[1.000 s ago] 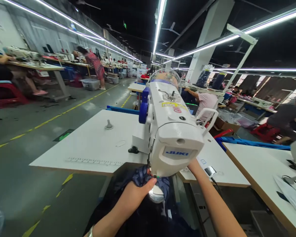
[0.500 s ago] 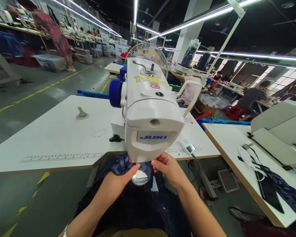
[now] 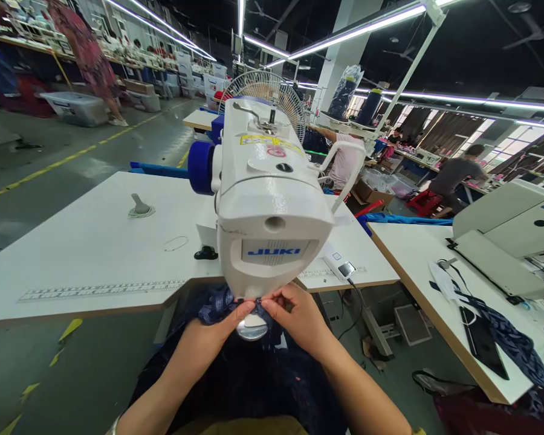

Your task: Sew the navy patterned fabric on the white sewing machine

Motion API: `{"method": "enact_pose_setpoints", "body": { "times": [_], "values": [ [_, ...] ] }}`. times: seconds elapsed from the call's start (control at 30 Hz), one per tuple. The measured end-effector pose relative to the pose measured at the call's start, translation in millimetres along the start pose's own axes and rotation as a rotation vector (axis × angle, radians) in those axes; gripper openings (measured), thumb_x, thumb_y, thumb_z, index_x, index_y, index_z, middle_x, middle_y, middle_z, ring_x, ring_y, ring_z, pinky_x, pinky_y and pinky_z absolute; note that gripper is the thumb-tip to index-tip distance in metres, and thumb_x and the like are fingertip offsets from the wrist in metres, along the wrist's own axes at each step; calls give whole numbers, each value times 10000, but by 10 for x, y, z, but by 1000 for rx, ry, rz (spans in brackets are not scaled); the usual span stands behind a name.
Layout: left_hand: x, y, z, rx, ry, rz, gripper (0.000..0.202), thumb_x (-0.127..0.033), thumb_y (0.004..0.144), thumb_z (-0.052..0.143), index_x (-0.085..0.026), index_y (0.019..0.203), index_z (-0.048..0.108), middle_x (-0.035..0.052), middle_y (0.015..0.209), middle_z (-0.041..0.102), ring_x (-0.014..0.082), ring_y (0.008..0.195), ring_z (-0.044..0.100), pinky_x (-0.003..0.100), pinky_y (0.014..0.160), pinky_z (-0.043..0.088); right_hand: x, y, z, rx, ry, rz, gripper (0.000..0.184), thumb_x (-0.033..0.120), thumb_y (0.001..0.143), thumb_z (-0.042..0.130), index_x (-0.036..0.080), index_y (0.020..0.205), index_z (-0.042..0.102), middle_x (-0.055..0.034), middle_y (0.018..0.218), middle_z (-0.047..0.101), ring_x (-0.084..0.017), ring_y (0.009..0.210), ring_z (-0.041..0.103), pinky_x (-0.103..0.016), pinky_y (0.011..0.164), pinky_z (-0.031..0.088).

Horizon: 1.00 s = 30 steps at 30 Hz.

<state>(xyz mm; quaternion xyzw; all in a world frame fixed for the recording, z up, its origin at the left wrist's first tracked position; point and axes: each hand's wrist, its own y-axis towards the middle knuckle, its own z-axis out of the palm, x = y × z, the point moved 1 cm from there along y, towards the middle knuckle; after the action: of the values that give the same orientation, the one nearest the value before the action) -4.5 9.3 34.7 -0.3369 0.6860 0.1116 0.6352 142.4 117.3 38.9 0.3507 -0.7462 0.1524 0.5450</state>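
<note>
Dark navy fabric (image 3: 217,306) is bunched below the head of a white JUKI sewing machine (image 3: 276,205) and hangs down over my lap. My left hand (image 3: 215,329) pinches it at the left, thumb pointing toward the machine's needle area. From the right, my right hand (image 3: 294,311) grips the same fabric between thumb and fingers, close to the left thumb. Just below the fingertips shows the rounded metal end (image 3: 252,328) of the machine's lower arm. The needle and presser foot are hidden behind the machine head.
The white table (image 3: 95,241) bears a printed ruler scale, a grey cord holder (image 3: 139,206) and a small control box (image 3: 340,264). On the right table (image 3: 390,241) lie a phone (image 3: 483,341), navy fabric strips and another machine. A fan (image 3: 263,96) stands behind; people work farther off.
My right hand has moved left, closer to my left thumb, on the fabric. The whole view has shifted slightly.
</note>
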Motion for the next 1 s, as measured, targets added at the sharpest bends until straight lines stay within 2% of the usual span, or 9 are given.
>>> {"method": "enact_pose_setpoints", "body": {
  "times": [0.13, 0.3, 0.37, 0.47, 0.63, 0.73, 0.8, 0.9, 1.0],
  "values": [
    [-50, -21, 9, 20, -21, -18, 405, -534, 617, 783, -231, 885, 765, 25, 1012, 784, 312, 1133, 642, 410, 1026, 476, 22, -34, 41, -19, -244, -219, 92, 267, 903, 618, 211, 911, 690, -17, 853, 654, -126, 727, 592, -227, 625, 469],
    [-38, 38, -4, 69, -75, -63, 433, -532, 621, 782, -228, 927, 757, 18, 1042, 781, 295, 1128, 652, 394, 1020, 487, -8, -50, 41, -182, -700, -740, 108, 224, 967, 539, 210, 992, 643, -28, 869, 703, -156, 782, 621, -286, 718, 475],
    [-46, 47, -8, 52, -24, -94, 435, -541, 638, 767, -222, 934, 759, 30, 1048, 780, 307, 1140, 646, 418, 1037, 468, -19, -35, 24, -230, -809, -874, 99, 193, 957, 548, 198, 1016, 627, -25, 847, 711, -155, 751, 618, -295, 707, 467],
    [-92, 33, -14, 13, 113, -152, 410, -552, 660, 741, -219, 899, 765, 54, 1026, 783, 343, 1167, 627, 441, 1019, 470, -25, 1, -10, -272, -850, -945, 123, 147, 943, 548, 178, 1039, 617, -33, 840, 710, -156, 761, 621, -299, 730, 475],
    [-202, 12, -9, -1, 250, -78, 385, -567, 717, 684, -241, 906, 760, 39, 1038, 782, 341, 1148, 640, 377, 955, 502, -75, 39, -18, -237, -817, -973, 204, 104, 938, 521, 197, 1086, 625, -34, 887, 715, -158, 819, 624, -299, 791, 486],
    [-238, 19, -12, 18, 303, -78, 399, -589, 734, 652, -242, 903, 756, 45, 1009, 787, 349, 1116, 654, 376, 905, 516, -120, 57, 3, -197, -733, -875, 177, 135, 948, 522, 225, 1042, 642, -31, 903, 713, -168, 840, 621, -307, 790, 485],
    [-254, 26, -18, 35, 325, -72, 410, -586, 742, 639, -242, 934, 752, 46, 1022, 784, 353, 1117, 652, 377, 887, 519, -137, 95, -2, -185, -578, -639, 101, 226, 940, 567, 223, 1010, 640, -38, 913, 700, -181, 844, 620, -308, 762, 491],
    [-256, 39, -13, 28, 331, -51, 405, -566, 736, 646, -234, 940, 756, 54, 1026, 783, 368, 1131, 640, 392, 878, 521, -136, 188, -44, -94, -280, -224, 266, 385, 863, 668, 203, 1051, 620, -46, 938, 681, -200, 862, 626, -314, 747, 506],
    [-214, 58, 18, -20, 246, -32, 397, -557, 697, 681, -232, 911, 762, 63, 1063, 774, 382, 1138, 632, 439, 929, 502, -112, 284, -105, 51, -113, -63, 333, 450, 808, 703, 202, 1020, 633, -21, 854, 671, -200, 821, 626, -323, 739, 512]
  ]
}}
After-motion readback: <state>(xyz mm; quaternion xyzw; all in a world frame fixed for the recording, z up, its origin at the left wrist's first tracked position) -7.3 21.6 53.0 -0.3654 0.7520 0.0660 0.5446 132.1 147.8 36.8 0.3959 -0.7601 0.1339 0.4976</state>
